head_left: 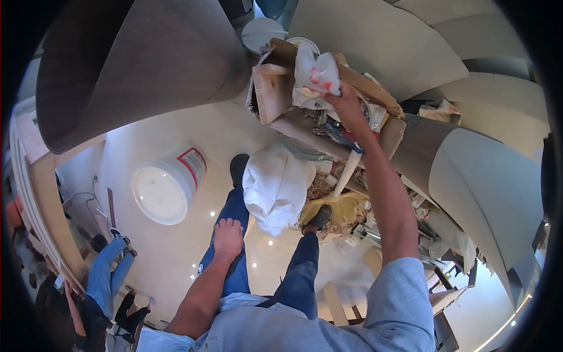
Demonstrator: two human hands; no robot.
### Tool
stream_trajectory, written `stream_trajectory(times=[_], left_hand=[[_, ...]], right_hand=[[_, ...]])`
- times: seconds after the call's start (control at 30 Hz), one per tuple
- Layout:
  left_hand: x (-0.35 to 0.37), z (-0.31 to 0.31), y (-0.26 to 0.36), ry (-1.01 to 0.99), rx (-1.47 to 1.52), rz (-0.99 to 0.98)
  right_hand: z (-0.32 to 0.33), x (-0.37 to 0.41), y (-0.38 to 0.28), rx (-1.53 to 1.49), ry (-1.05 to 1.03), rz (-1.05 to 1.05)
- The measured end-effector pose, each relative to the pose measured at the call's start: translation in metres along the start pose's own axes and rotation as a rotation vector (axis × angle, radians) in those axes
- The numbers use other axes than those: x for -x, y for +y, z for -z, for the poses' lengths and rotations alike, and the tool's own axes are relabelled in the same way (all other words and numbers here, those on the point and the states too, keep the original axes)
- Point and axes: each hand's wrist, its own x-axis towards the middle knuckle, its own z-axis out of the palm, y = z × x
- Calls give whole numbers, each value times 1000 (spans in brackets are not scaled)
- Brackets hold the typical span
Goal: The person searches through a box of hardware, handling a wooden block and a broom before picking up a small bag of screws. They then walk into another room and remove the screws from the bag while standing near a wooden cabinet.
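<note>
A white plastic bag with red print (316, 73) is pinched in my right hand (347, 105), over an open cardboard box (311, 134). Inside the box are a wooden block (271, 94), more plastic packaging and a tool with a dark and red body, too cluttered to make out fully. My left hand (228, 237) rests on my left thigh, its fingers lying flat over the knee area. Between my legs and the box stands a bulky white sack (275, 185). Wood shavings (319, 186) and a yellow bag (337, 208) lie to the right of it.
A white bucket (161, 193) lies on the floor at the left. Large curved panels (170, 53) rise at the upper left and right. Another person in blue jeans (105, 276) is at the lower left, near a wooden frame (50, 199). Scraps lie beside my right arm.
</note>
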Motion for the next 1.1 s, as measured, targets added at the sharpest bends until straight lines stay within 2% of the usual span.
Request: stream_trajectory(times=[0.03, 0.07, 0.1, 0.17, 0.2, 0.27, 0.3, 0.37, 0.4, 0.43, 0.5, 0.53, 0.6, 0.73, 0.8, 0.83, 0.9, 0.93, 1.0, 1.07, 1.1], left_hand=[[-1, -1, -1, 5, -6, 6], [-1, -2, -2, 14, 7, -2], [0, -2, -2, 20, 20, -14], [-1, 0, -2, 8, 11, -13], [-1, 1, -1, 7, 14, -10], [-1, 2, -2, 6, 20, -4], [-1, 1, -2, 5, 13, -4], [-3, 1, -1, 7, 10, 1], [-3, 1, -1, 3, 9, 1], [-1, 2, -1, -2, 6, 2], [-2, 4, 0, -4, 7, 7], [-2, 5, 0, -11, 9, 3], [-1, 5, 1, -4, 4, -1], [-1, 3, -3, -8, 24, 5], [0, 3, -4, 6, 29, 7], [0, 4, -5, 27, 24, 10], [-1, 4, -7, 52, 67, -1], [3, 3, -9, 76, 100, -6], [1, 2, -11, 102, 132, -12], [0, 3, -11, 130, 164, -7], [-9, 10, -12, 174, 453, 29]], right_hand=[[-7, -8, 4, 106, -54, 14], [-4, -5, 9, 359, -124, 241], [-1, -5, 14, 355, -122, 240], [7, -10, 22, 562, -311, 160], [12, -8, 17, 563, -312, 161], [22, -6, 6, 545, -463, 78], [23, -6, -10, 547, -464, 79], [18, -8, -43, 344, -136, -166], [10, -19, -44, 544, 42, -107], [1, -35, -36, 543, 38, -105], [-20, -66, -22, 794, -48, 72], [-34, -66, -43, 793, -48, 76], [-58, -62, -101, 1050, -114, -178], [-57, -100, -18, 1058, -49, -87], [-33, -109, 26, 983, -231, 319], [-22, -90, 8, 989, -236, 309], [-2, -32, -59, 643, -126, 146], [1, -18, -64, 641, -131, 141], [15, 4, -70, 263, -113, -142], [16, 12, -68, 173, -86, -187], [14, 11, -67, 82, -65, -222]])
